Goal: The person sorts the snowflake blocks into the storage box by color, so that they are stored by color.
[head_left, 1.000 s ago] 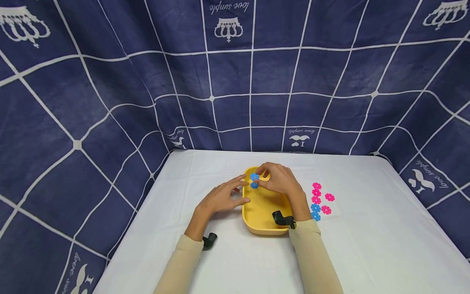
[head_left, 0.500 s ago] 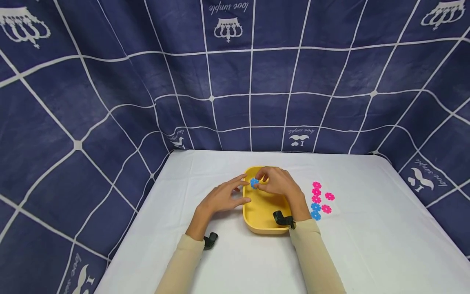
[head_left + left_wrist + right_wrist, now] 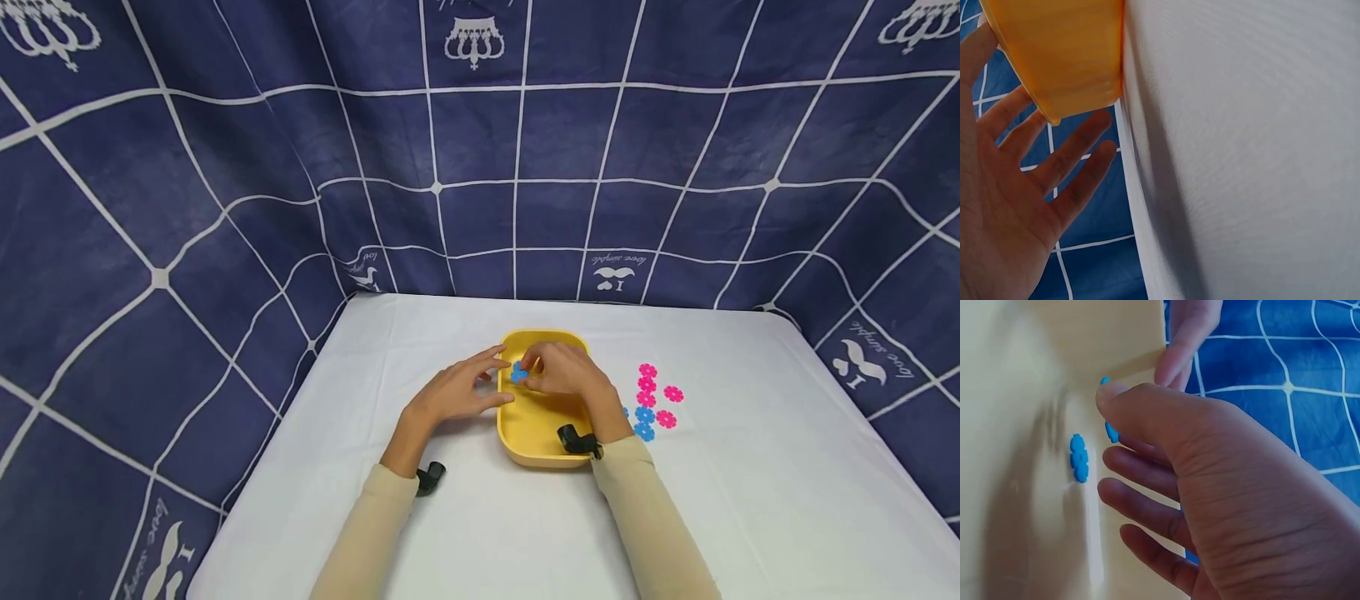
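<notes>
My right hand (image 3: 561, 368) is over the yellow tray (image 3: 528, 437), pinching a blue flower-shaped disc (image 3: 1112, 432) between thumb and index finger. In the right wrist view, the thumb covers part of that disc, and another blue disc (image 3: 1079, 458) lies on the tray floor just beside the fingers. My left hand (image 3: 457, 390) is at the tray's left side. Its fingers are spread around the rim, and in the left wrist view the fingertips (image 3: 1100, 119) are right by the tray's outer wall.
To the right of the tray, several pink discs (image 3: 647, 384) and blue discs (image 3: 645, 415) lie on the white tablecloth (image 3: 750, 467). A dark blue curtain with white lines (image 3: 480, 217) stands behind and at both sides.
My right hand has come down slightly with its blue disc, and the two blue discs once seen apart now overlap in the head view. My left hand stays at the rim.
</notes>
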Demonstrator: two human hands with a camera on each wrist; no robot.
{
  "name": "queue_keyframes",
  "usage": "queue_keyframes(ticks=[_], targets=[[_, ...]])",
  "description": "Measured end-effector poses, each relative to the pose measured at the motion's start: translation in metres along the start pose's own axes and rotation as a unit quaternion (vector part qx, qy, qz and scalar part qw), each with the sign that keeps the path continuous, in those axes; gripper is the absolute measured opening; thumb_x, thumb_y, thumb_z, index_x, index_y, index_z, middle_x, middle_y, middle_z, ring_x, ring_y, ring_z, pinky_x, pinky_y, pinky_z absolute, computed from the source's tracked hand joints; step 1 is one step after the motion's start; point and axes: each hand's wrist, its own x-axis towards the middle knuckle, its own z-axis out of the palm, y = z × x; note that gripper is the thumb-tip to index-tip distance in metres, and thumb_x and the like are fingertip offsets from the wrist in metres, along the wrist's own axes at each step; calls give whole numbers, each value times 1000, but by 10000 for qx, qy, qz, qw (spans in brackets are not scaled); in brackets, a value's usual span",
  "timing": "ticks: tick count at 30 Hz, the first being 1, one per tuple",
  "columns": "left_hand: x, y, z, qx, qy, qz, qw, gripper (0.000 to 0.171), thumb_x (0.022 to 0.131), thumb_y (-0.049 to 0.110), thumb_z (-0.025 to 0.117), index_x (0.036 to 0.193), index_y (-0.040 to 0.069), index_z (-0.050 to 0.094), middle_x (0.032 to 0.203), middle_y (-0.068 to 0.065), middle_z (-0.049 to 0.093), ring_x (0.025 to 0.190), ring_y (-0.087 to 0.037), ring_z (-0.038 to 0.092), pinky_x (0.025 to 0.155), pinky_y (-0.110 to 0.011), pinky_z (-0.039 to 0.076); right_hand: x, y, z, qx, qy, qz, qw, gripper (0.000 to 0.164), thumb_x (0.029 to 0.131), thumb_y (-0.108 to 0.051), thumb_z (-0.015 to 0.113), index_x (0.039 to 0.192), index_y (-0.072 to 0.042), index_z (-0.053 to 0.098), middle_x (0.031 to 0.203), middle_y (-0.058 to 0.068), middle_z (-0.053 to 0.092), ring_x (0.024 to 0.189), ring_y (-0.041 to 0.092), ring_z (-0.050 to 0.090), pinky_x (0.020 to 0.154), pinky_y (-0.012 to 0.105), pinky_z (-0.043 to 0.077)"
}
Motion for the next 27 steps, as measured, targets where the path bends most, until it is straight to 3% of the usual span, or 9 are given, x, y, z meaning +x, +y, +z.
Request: queue_keyframes(ticks=[8, 17, 27], targets=[[0, 1, -1, 41, -28, 12, 10000, 72, 95, 69, 70, 153, 29, 62, 172, 18, 36, 122, -14, 67, 101, -45, 54, 1, 2, 7, -206, -131, 16, 9997, 30, 88, -39, 89, 109, -18, 83, 96, -8, 73, 85, 13, 62, 80, 33, 55], [2, 1, -1, -45, 17, -44, 10000, 68, 96, 61, 75, 153, 27, 61, 172, 17, 37, 121, -15, 68, 101, -48, 55, 6, 3, 12, -448, -280, -43, 9986, 29, 89, -42, 89, 109, -22, 84, 110, -5, 73, 91, 13, 62, 85, 36, 56], [1, 0, -2, -47, 0, 58, 10000, 73, 95, 68, 72, 154, 26, 61, 172, 15, 37, 120, -13, 68, 100, -47, 55, 6, 6, 14, -679, -246, -127, 9973, 23, 91, -39, 87, 108, -23, 84, 117, -3, 72, 91, 15, 63, 85, 38, 56]])
